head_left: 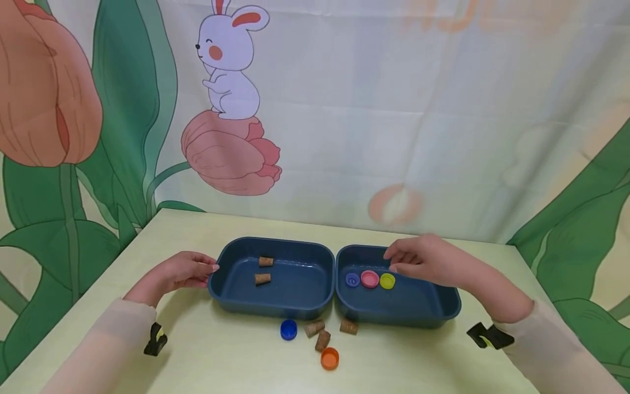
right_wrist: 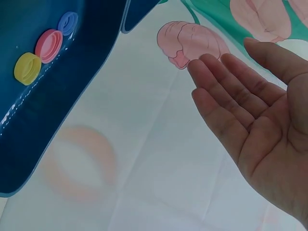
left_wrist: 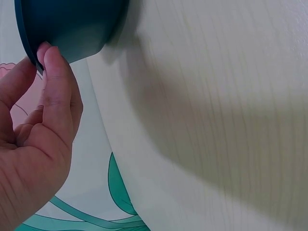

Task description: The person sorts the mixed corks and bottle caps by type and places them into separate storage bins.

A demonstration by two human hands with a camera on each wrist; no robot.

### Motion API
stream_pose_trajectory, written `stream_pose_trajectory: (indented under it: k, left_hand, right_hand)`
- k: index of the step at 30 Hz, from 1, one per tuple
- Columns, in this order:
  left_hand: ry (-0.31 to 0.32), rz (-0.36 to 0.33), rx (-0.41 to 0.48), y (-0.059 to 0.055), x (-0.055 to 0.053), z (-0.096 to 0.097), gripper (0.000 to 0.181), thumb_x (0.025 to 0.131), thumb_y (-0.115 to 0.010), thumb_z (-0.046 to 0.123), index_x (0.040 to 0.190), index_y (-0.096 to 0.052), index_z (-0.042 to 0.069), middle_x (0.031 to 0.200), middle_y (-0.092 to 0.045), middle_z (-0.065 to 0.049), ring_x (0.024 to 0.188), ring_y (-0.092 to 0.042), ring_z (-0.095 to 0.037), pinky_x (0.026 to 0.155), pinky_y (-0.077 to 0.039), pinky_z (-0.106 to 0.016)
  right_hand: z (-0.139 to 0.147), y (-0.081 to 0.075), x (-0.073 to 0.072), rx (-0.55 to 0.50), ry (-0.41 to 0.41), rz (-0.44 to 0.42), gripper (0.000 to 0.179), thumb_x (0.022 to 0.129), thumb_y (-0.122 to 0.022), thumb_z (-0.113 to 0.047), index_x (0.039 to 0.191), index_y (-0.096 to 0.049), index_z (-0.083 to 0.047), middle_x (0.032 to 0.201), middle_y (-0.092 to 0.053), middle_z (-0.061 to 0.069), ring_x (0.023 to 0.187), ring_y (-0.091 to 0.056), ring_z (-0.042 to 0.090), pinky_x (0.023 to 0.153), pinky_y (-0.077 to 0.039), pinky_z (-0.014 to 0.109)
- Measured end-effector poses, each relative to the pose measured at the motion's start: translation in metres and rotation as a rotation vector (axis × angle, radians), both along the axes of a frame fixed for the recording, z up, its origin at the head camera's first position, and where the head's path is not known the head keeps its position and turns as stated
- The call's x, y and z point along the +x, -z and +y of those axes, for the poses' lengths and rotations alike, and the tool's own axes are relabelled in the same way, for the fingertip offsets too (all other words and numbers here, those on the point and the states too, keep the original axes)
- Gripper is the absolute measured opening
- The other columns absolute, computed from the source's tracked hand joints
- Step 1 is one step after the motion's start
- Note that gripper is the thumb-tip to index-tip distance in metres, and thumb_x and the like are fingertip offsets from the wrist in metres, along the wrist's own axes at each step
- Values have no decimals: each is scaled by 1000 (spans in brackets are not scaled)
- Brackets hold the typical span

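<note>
Three caps [head_left: 370,279] near right hand [head_left: 427,259]; left hand [head_left: 188,270] pinches left tray [head_left: 297,280]

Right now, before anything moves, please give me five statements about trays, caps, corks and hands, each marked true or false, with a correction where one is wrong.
1. The left tray holds two corks. True.
2. The right tray holds three caps. True.
3. The orange cap lies in the left tray. False: it lies on the table.
4. The left hand grips the left tray. True.
5. The right hand holds a cork. False: its fingers hold nothing.
</note>
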State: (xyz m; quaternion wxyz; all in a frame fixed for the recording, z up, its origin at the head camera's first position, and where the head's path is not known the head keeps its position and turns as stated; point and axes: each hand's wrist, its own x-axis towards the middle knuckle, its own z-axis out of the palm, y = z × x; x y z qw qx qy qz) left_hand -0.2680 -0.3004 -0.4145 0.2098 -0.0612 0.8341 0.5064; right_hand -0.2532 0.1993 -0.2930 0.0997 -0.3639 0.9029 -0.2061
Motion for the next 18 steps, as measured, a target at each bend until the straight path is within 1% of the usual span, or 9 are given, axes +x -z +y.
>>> stream_pose_trajectory:
  k: [2, 8, 11, 15, 18]
  left_hand:
    - [0, -2, 3, 0, 0, 0, 53, 104, -59, 18, 142, -43, -16, 97, -71, -5, 79, -68, -9, 76, -63, -24]
    - [3, 8, -19, -3, -3, 2, 54, 105, -58, 19, 143, -42, -16, 102, -71, -8, 78, -67, -10, 76, -63, -24]
    - [7, 12, -15, -5, -4, 3, 54, 105, -58, 19, 143, -43, -15, 98, -69, -6, 77, -66, -9, 74, -62, -23]
    - [14, 9, 1, -3, -3, 2, 53, 105, -58, 19, 142, -43, -16, 95, -68, -3, 76, -66, -8, 74, -62, -22]
    - [13, 2, -2, -2, 0, 2, 52, 105, -58, 18, 141, -43, -17, 96, -69, -4, 77, -66, -9, 75, -63, -24]
  right_hand:
    - [0, 0, 3, -1, -8, 2, 23, 99, -67, -17, 119, -69, -5, 104, -77, 3, 93, -72, 13, 82, -61, 25]
    - [0, 4, 8, -21, -6, -9, 23, 99, -67, -16, 118, -69, -5, 104, -77, 2, 93, -72, 13, 79, -59, 20]
    - [-2, 7, 13, -48, -7, -18, 21, 99, -67, -16, 117, -70, -6, 103, -77, 2, 93, -72, 12, 78, -58, 20]
    - [-7, 16, 22, -84, -14, -21, 20, 99, -67, -18, 116, -70, -8, 101, -76, 0, 90, -71, 8, 78, -58, 20]
    - [-11, 26, 30, -107, -31, -35, 21, 99, -68, -20, 116, -71, -8, 101, -76, 0, 89, -70, 6, 80, -59, 20]
